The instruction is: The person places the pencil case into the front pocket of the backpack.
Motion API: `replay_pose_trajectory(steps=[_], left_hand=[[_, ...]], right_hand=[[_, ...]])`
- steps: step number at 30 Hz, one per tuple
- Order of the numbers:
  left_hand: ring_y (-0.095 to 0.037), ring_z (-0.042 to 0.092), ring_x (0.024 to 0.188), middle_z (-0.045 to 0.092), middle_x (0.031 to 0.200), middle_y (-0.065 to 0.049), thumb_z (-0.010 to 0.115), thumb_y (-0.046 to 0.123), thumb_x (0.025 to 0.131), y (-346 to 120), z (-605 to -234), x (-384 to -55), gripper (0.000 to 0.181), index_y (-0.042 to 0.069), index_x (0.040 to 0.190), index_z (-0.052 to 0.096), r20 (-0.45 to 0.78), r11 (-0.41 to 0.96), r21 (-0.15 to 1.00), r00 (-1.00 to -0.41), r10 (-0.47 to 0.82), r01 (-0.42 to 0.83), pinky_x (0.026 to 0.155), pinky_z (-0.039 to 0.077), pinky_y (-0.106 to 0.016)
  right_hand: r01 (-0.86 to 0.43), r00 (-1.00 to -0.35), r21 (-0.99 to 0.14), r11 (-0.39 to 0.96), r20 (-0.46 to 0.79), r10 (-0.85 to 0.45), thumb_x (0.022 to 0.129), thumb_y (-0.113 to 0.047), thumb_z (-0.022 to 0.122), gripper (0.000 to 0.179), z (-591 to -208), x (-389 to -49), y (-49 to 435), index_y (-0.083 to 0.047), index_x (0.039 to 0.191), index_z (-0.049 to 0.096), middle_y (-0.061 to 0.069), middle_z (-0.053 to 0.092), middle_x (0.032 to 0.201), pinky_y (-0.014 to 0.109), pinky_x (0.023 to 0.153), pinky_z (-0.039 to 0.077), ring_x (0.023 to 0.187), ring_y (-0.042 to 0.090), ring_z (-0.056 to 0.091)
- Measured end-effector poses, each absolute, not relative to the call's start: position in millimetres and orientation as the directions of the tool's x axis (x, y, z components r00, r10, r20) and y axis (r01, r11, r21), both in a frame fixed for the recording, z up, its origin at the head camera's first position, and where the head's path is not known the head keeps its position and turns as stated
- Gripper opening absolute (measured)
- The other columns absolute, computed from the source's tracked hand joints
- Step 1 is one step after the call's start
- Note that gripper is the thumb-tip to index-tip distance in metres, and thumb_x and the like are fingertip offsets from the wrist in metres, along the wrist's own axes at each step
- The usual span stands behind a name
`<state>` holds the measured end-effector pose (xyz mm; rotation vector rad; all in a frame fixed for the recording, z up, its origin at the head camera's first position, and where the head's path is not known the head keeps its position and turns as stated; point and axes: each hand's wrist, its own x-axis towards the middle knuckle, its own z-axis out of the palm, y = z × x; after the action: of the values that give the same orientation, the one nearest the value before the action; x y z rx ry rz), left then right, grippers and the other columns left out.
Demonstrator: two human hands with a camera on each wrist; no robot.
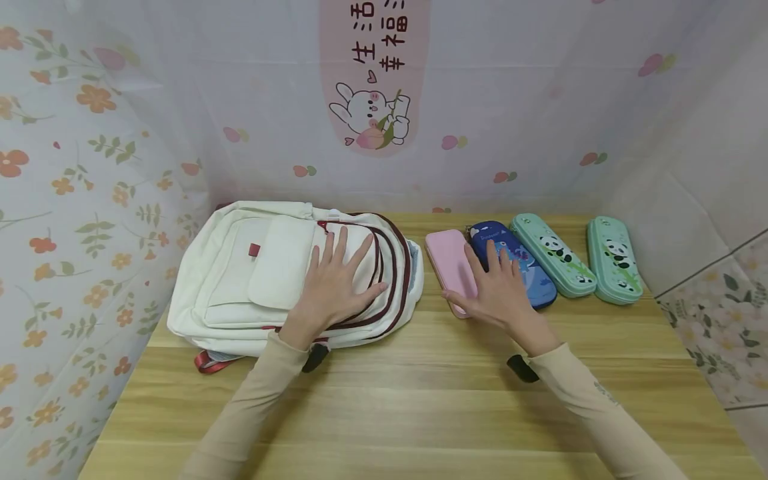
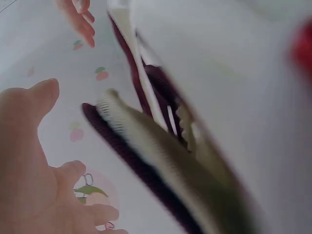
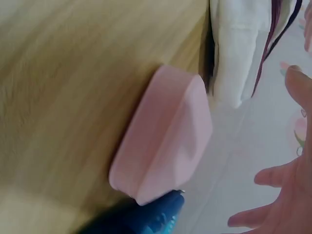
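A white backpack (image 1: pixel 282 267) with dark red zip trim lies on the table at the left. My left hand (image 1: pixel 333 283) is over its front, fingers spread, holding nothing; in the left wrist view that hand (image 2: pixel 58 190) appears apart from the bag. To the right lies a pink pencil case (image 1: pixel 447 260), with a dark blue patterned case (image 1: pixel 543 287) beside it. Above these two cases is my right hand (image 1: pixel 498 290), its fingers spread and nothing in them. The right wrist view shows a gap between that hand (image 3: pixel 287 195) and the pink case (image 3: pixel 165 131).
Two mint green panda pencil cases, a nearer one (image 1: pixel 561 257) and a far right one (image 1: pixel 615 260), lie beyond the blue case. The wooden table (image 1: pixel 408 413) meets a printed cloth (image 1: pixel 510 120) at the back. A flowered cloth (image 1: pixel 78 220) hangs at the left.
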<state>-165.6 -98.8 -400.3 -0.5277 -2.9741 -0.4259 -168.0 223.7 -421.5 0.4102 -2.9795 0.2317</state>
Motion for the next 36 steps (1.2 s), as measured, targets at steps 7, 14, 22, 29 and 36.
replay_pose_trajectory(steps=[7, 14, 22, 29, 36], left_hand=[[-0.046, 0.014, 0.154, 0.012, 0.168, -0.024, 0.044, 0.076, 0.091, -101.5, -414.1, -163.6, 0.088, 0.034, 0.163, 0.016, 0.109, 0.917, 0.228, -0.945, 0.309, 0.327, 0.123, 0.016, -0.066], [-0.050, 0.015, 0.153, 0.013, 0.167, -0.026, 0.047, 0.074, 0.092, -102.5, -424.6, -161.6, 0.088, 0.032, 0.163, 0.016, 0.089, 0.911, 0.243, -0.943, 0.321, 0.333, 0.123, 0.016, -0.066], [-0.047, 0.016, 0.154, 0.016, 0.167, -0.025, 0.048, 0.067, 0.095, -102.4, -430.2, -159.9, 0.083, 0.031, 0.163, 0.017, 0.064, 0.898, 0.288, -0.943, 0.328, 0.332, 0.123, 0.016, -0.065], [-0.045, 0.034, 0.148, 0.040, 0.158, -0.022, 0.049, 0.054, 0.100, -101.5, -434.7, -158.2, 0.065, 0.018, 0.155, 0.043, 0.114, 0.876, 0.314, -0.930, 0.349, 0.367, 0.122, 0.024, -0.062], [-0.034, 0.069, 0.109, 0.073, 0.115, -0.016, 0.064, 0.032, 0.096, -100.1, -439.5, -158.9, 0.032, 0.005, 0.113, 0.072, 0.433, 0.804, 0.273, -0.814, 0.388, 0.529, 0.094, 0.056, -0.048]], right_hand=[[-0.250, -0.968, -0.170, 0.953, 0.071, -0.241, 0.083, -0.071, 0.063, 0.106, -438.3, -168.2, 219.3, -0.007, 0.159, 0.027, 0.040, 0.023, 0.157, 0.075, 0.109, 0.033, 0.139, 0.063, 0.030], [-0.201, -0.975, -0.253, 0.946, -0.044, -0.219, 0.083, -0.074, 0.062, 0.110, -455.2, -166.1, 216.8, -0.009, 0.161, 0.019, 0.040, 0.009, 0.161, 0.078, 0.110, 0.027, 0.143, 0.066, 0.019], [-0.214, -0.974, -0.256, 0.943, -0.013, -0.225, 0.084, -0.070, 0.064, 0.108, -467.6, -161.6, 215.3, -0.003, 0.159, 0.024, 0.042, 0.012, 0.159, 0.074, 0.111, 0.030, 0.135, 0.065, 0.031], [-0.246, -0.969, -0.283, 0.927, 0.087, -0.231, 0.088, -0.055, 0.070, 0.096, -475.1, -158.9, 219.6, 0.003, 0.154, 0.030, 0.044, 0.029, 0.146, 0.070, 0.104, 0.039, 0.120, 0.062, 0.042], [-0.160, -0.987, -0.355, 0.921, 0.062, -0.147, 0.084, -0.047, 0.075, 0.098, -468.8, -156.3, 222.2, 0.010, 0.150, 0.031, 0.042, 0.046, 0.124, 0.061, 0.091, 0.046, 0.109, 0.051, 0.046]])
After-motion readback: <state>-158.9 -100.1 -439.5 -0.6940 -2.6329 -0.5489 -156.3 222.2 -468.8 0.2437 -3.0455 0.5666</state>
